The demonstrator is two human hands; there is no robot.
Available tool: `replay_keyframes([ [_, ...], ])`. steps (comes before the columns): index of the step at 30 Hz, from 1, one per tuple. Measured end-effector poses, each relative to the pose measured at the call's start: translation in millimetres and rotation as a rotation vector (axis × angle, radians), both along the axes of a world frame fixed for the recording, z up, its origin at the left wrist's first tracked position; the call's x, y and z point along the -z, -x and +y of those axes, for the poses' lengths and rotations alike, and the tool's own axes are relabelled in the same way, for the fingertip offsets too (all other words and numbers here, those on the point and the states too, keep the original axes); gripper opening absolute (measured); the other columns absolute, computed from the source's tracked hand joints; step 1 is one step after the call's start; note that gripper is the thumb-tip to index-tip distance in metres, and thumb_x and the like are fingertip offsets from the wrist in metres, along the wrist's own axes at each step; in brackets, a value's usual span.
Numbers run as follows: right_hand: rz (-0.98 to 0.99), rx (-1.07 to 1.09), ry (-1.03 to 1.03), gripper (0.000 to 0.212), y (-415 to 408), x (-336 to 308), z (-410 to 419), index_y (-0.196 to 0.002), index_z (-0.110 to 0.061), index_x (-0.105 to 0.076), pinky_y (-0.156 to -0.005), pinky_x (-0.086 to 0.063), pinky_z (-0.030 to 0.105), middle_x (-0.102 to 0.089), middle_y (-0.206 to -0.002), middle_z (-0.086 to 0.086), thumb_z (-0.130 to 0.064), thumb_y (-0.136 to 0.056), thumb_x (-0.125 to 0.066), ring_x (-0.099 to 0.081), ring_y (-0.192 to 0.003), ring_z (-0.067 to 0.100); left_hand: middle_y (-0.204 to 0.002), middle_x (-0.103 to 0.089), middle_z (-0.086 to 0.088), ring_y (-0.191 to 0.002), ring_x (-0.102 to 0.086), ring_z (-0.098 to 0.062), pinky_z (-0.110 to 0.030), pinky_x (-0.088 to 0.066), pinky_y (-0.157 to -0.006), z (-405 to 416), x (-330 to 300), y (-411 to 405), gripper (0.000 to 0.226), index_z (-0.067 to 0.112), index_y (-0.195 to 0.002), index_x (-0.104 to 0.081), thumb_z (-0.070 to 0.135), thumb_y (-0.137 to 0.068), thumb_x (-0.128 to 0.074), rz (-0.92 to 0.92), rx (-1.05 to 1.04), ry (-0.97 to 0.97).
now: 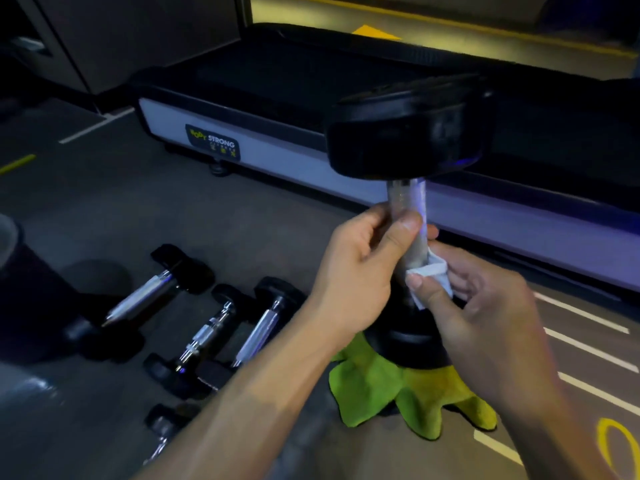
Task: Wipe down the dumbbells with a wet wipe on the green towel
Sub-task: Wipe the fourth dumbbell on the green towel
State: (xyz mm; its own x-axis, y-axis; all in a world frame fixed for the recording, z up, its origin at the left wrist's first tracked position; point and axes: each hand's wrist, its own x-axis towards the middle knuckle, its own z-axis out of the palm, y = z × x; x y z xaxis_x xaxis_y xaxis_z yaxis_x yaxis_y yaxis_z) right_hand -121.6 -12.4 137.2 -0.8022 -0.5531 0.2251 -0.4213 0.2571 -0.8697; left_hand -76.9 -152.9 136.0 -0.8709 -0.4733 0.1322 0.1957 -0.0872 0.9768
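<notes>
Here, upright on the green towel (377,386): a black-headed dumbbell (408,133), lower head planted on the cloth, upper head high in the middle of the view, chrome handle (407,202) vertical between them. Wrapped around that handle from the left, the left hand (353,271), thumb across the front of the bar and fingers curled behind it, gripping. Just below and to the right, touching the same handle, the right hand (485,306), pinching a white wet wipe (429,275) between thumb and fingers and pressing it against the lower part of the bar, just above the lower head. Both forearms bare, reaching in from the bottom edge. Bunched and crumpled under the weight, the towel, its corners splaying out on a dark grey floor (138,202) marked with white and yellow lines. Lying on the floor to the left of the towel, well apart from the hands, three smaller dumbbells (207,327) with chrome handles and black heads, side by side; nearer the bottom edge, part of a fourth dumbbell (162,427), mostly hidden by the left forearm. Behind everything, along the far side of the floor, a low black-and-white machine base (277,140) bearing a label reading "BODY STRONG". Dim room, bluish light on the metal.
</notes>
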Motion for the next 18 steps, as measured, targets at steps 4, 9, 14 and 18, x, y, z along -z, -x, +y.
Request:
replay_keyframes([
  [4, -0.165, -0.188, 0.149, 0.035, -33.2, 6.9, -20.8, -0.119, -0.036, -0.072, -0.093, -0.059, 0.035, -0.078, -0.107, -0.019, -0.009, -0.098, -0.066, -0.074, -0.103, 0.004, -0.106, -0.079, -0.017, -0.100, -0.074, -0.022, -0.036, -0.062, -0.093, -19.4, 2.1, -47.1, 0.025, 0.004, -0.112, -0.069, 0.023, -0.100, -0.058, -0.016, -0.090, -0.041],
  [9, -0.520, -0.284, 0.338, 0.027, -82.6, 56.5, -49.5, -0.122, -0.013, -0.072, -0.098, -0.056, 0.037, -0.078, -0.114, 0.003, -0.004, -0.098, -0.061, -0.073, -0.111, 0.023, -0.092, -0.078, -0.009, -0.093, -0.072, -0.026, -0.032, -0.059, -0.082, -73.7, 11.9, -124.2, 0.040, -0.002, -0.109, -0.068, 0.035, -0.101, -0.058, -0.234, -0.111, 0.074],
  [14, -0.770, -0.308, 0.194, 0.025, -139.8, 110.9, -56.4, -0.116, -0.018, -0.074, -0.080, -0.063, 0.032, -0.081, -0.099, 0.009, -0.008, -0.098, -0.060, -0.075, -0.097, 0.027, -0.077, -0.066, -0.012, -0.068, -0.054, -0.016, -0.026, -0.043, -0.059, -127.1, 46.9, -242.6, 0.048, 0.001, -0.096, -0.066, 0.048, -0.099, -0.053, -0.572, -0.129, 0.338],
  [18, -0.860, -0.329, 0.129, 0.027, -177.3, 130.0, -53.6, -0.109, -0.031, -0.078, -0.078, -0.062, 0.036, -0.080, -0.092, 0.011, -0.011, -0.097, -0.063, -0.073, -0.086, 0.025, -0.068, -0.062, -0.003, -0.059, -0.054, -0.015, -0.034, -0.046, -0.059, -155.3, 78.5, -335.0, 0.057, 0.014, -0.085, -0.063, 0.069, -0.091, -0.049, -0.860, -0.148, 0.566],
])
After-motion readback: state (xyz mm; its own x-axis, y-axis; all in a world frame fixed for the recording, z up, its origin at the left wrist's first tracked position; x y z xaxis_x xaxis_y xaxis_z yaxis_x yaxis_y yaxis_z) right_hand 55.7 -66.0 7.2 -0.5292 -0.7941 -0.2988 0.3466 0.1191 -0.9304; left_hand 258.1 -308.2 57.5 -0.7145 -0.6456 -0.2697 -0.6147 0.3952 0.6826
